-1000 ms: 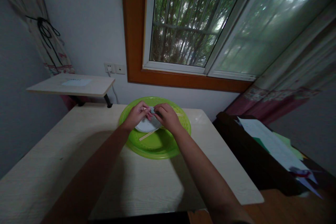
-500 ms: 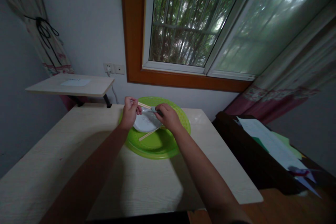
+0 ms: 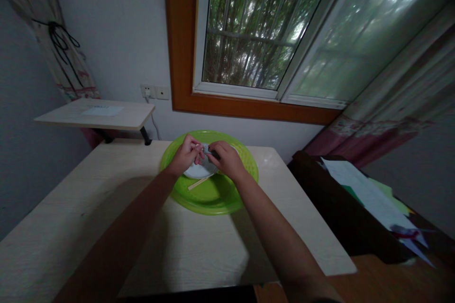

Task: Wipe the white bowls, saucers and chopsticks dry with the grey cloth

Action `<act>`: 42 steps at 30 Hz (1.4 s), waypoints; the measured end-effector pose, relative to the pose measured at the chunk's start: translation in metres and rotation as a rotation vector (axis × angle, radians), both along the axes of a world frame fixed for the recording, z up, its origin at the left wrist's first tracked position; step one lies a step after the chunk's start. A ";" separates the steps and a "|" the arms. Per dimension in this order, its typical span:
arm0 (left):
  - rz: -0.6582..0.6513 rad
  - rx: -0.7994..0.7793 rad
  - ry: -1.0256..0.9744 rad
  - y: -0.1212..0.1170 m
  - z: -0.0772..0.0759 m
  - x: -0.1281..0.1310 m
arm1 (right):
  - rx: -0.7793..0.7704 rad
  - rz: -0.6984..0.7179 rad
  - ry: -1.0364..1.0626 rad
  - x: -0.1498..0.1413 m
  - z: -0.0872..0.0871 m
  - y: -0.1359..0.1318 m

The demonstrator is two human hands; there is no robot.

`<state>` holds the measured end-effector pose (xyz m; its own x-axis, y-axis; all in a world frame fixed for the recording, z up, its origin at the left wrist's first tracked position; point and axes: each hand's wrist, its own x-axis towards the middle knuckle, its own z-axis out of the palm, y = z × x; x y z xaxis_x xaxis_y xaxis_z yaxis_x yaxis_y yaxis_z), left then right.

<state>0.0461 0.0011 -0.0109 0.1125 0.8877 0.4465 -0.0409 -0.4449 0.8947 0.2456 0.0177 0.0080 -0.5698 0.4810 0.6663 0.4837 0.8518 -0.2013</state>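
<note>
My left hand [image 3: 187, 156] is closed, its fingertips pinched together right beside my right hand's; what they hold is hidden. My right hand [image 3: 229, 160] is closed on a small grey thing [image 3: 206, 148] with a dark part, too small to name. Both hands are above a white dish [image 3: 199, 171], which they partly cover. That dish lies on a round bright green tray [image 3: 209, 204]. A pair of pale chopsticks [image 3: 198, 183] rests at the dish's near side, with the right ends hidden below my right hand.
The tray sits on a pale wooden table [image 3: 199, 246] against the wall. A small raised shelf [image 3: 131, 116] with a paper on it stands at the table's back left. Beyond the table's right edge is a dark piece of furniture [image 3: 320, 199] with papers on top.
My left hand has moved right, up to my right hand. The pale sticks that stretched between the hands no longer show. My right hand has hardly moved.
</note>
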 end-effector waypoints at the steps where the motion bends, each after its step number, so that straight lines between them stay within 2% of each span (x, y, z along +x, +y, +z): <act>1: -0.001 0.011 0.004 0.000 -0.001 0.000 | 0.003 0.002 0.003 0.000 0.000 0.000; 6: 0.005 0.042 -0.014 -0.004 0.002 0.001 | 0.018 -0.002 0.015 0.001 -0.001 0.002; 13: 0.214 0.033 -0.001 -0.005 0.008 -0.001 | 0.020 -0.012 -0.001 0.002 -0.002 0.004; 22: 0.093 0.007 0.067 -0.003 0.005 0.002 | 0.047 0.008 -0.040 0.001 -0.001 0.001; 27: 0.122 -0.005 0.021 -0.003 0.005 0.003 | 0.053 0.001 -0.021 -0.001 0.000 0.000; 30: 0.221 0.002 -0.068 0.000 0.006 -0.001 | 0.034 -0.023 0.003 -0.001 0.001 0.001; 35: 0.589 0.110 -0.212 0.007 0.008 -0.012 | 0.007 -0.110 0.031 0.003 0.002 0.003; 37: 0.695 0.123 -0.234 0.009 0.009 -0.016 | 0.007 -0.118 0.020 0.003 0.001 0.003; 39: 0.721 0.113 -0.210 0.010 0.008 -0.017 | 0.008 -0.119 0.008 0.003 0.000 0.004; 42: 0.660 0.089 -0.146 0.010 0.007 -0.017 | 0.004 -0.135 0.000 0.004 -0.002 0.005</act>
